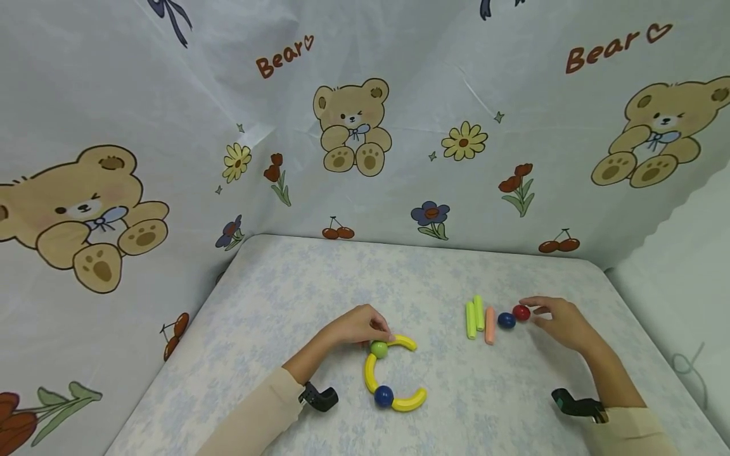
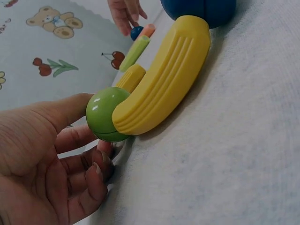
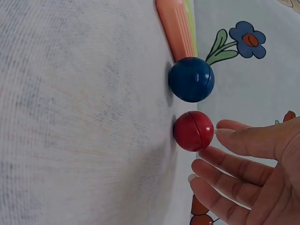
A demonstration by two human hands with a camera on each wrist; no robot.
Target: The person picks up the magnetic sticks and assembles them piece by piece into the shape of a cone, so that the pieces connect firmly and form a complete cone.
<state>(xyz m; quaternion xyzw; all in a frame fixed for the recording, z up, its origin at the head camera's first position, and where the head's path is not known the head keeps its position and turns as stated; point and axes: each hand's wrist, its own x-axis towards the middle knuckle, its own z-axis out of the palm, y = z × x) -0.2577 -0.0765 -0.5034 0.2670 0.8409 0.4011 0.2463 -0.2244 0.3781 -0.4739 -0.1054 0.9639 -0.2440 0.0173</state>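
On the table, several yellow curved rods (image 1: pixel 371 372) and two balls form an open C. A green ball (image 2: pixel 107 115) joins the upper rods, and a blue ball (image 1: pixel 384 396) joins the lower ones. My left hand (image 1: pixel 362 325) pinches the green ball, its thumb passing behind it in the left wrist view; the other fingers curl below. At the right, my right hand (image 1: pixel 561 320) reaches around a red ball (image 3: pixel 193 131) with fingers spread and loosely bent. Its thumb tip is at the ball's edge; whether it touches, I cannot tell. Beside the red ball lies another blue ball (image 3: pixel 191 79).
Two light green straight rods (image 1: pixel 470 320) and an orange rod (image 1: pixel 490 325) lie left of the loose balls. A curtain with printed bears (image 1: pixel 353 126) hangs behind the table (image 1: pixel 319 272). Each wrist wears a black camera (image 1: pixel 319 398).
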